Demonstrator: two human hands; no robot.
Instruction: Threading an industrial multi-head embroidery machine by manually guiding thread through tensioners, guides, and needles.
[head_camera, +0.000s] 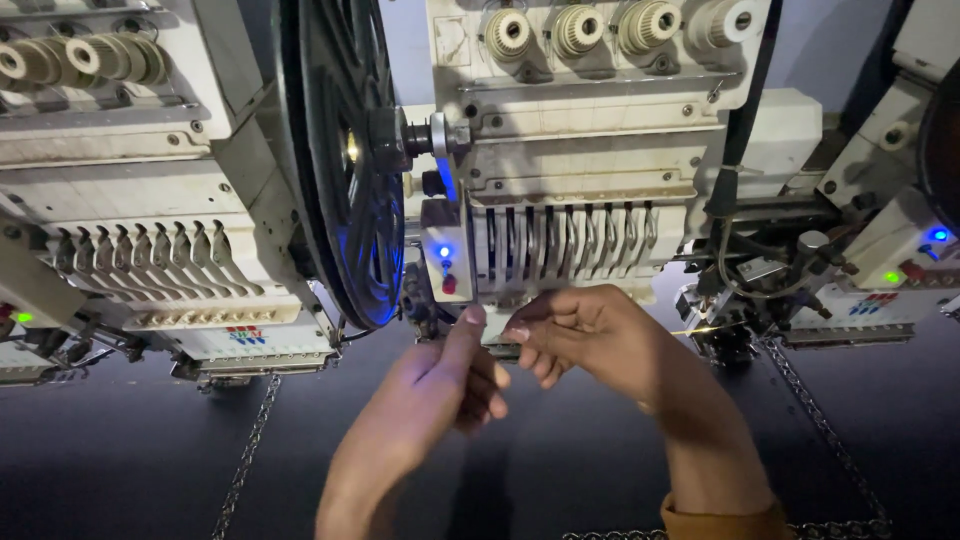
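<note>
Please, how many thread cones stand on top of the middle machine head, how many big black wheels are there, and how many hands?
Thread cones: 4
Black wheel: 1
Hands: 2
Total: 7

Open room is lying below the embroidery head (575, 215), over the dark fabric (130, 460). A large black reel (340, 160) is blocking its left side; cables and a chain (810, 410) are crowding its right.
</note>
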